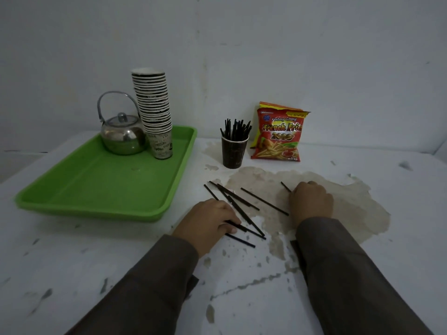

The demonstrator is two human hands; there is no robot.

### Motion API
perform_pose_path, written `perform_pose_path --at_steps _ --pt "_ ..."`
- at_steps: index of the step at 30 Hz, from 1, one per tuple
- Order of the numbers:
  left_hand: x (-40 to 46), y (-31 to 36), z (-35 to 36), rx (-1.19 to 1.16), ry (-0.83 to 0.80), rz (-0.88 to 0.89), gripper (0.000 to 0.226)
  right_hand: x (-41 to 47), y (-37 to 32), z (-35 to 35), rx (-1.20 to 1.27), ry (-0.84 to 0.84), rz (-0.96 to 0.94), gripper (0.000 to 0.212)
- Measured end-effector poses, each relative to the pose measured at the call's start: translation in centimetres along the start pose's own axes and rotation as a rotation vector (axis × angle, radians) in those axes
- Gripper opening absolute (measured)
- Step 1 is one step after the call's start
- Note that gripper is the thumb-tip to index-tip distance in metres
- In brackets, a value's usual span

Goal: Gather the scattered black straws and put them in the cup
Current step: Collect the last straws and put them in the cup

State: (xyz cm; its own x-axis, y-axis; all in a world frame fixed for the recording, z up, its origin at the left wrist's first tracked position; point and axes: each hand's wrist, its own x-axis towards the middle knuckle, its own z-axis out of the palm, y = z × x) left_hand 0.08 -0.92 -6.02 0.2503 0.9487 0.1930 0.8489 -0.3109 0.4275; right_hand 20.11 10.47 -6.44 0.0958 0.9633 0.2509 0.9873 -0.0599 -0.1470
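Left hand (210,220) lay knuckles-up on the near ends of the scattered straws (238,201), fingers curled over several. Right hand (310,201), loosely curled, covered one end of a separate straw (286,186); whether it pinched this could not be told. The loose straws' long axes ran from far-left to near-right, between the hands. The cup (234,152), already holding upright straws, stood farther back, about midway between both hands.
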Motion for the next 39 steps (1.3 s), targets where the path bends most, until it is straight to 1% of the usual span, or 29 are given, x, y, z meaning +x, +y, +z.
perform_pose_path --at_steps 2,4,5,7,8,10,12,14,17,21,26,30,33,35,39 --pt "0.1 0.1 0.1 -0.010 0.009 -0.002 0.023 -0.2 -0.4 -0.2 0.030 0.038 -0.023 0.021" --pt "0.1 0.2 0.1 -0.007 0.018 0.001 0.022 -0.6 -0.7 -0.4 0.154 0.093 -0.075 0.018" --pt "0.1 0.2 0.2 -0.008 0.028 0.001 0.021 -1.0 -1.0 -0.5 0.226 0.100 -0.109 0.015" --pt "0.0 0.2 0.3 -0.013 0.048 0.000 0.021 -1.8 -1.6 -0.7 0.309 0.053 -0.202 0.011" --pt "0.0 0.2 0.3 -0.012 0.051 0.000 0.021 -2.3 -2.0 -0.7 0.320 0.017 -0.260 0.010" --pt "0.1 0.3 0.4 -0.004 0.043 0.003 0.024 -3.2 -2.6 -0.6 0.334 -0.028 -0.354 0.018" --pt "0.1 0.3 0.5 0.003 0.038 0.008 0.024 -3.7 -3.0 -0.4 0.342 -0.042 -0.392 0.029" --pt "0.1 0.3 0.6 0.011 0.052 0.014 0.022 -3.7 -3.0 -0.2 0.307 -0.066 -0.412 0.035" --pt "0.2 0.4 0.6 0.018 0.078 0.020 0.017 -3.4 -2.8 0.1 0.213 -0.122 -0.457 0.034" --pt "0.4 0.5 1.0 0.053 0.114 0.047 0.014 -3.6 -3.2 0.4 0.134 -0.120 -0.468 0.030" --pt "0.4 0.9 0.7 -0.049 0.298 0.039 0.004 -3.8 -3.7 0.3 0.111 -0.084 -0.454 0.023" --pt "0.1 1.1 0.2 -0.131 0.338 -0.002 0.009 -4.0 -3.6 0.0 0.110 -0.045 -0.445 0.022" --pt "-0.1 1.3 -0.5 -0.242 0.396 -0.049 0.025 -4.2 -3.3 -0.3 0.252 0.039 -0.385 0.018" --pt "-0.3 1.4 -1.0 -0.262 0.326 -0.048 0.028 -4.2 -3.3 -0.6 0.401 0.065 -0.353 0.018" --pt "-0.7 1.2 -1.6 -0.201 0.090 0.002 0.023 -4.5 -4.0 -1.5 0.661 0.003 -0.316 0.024"
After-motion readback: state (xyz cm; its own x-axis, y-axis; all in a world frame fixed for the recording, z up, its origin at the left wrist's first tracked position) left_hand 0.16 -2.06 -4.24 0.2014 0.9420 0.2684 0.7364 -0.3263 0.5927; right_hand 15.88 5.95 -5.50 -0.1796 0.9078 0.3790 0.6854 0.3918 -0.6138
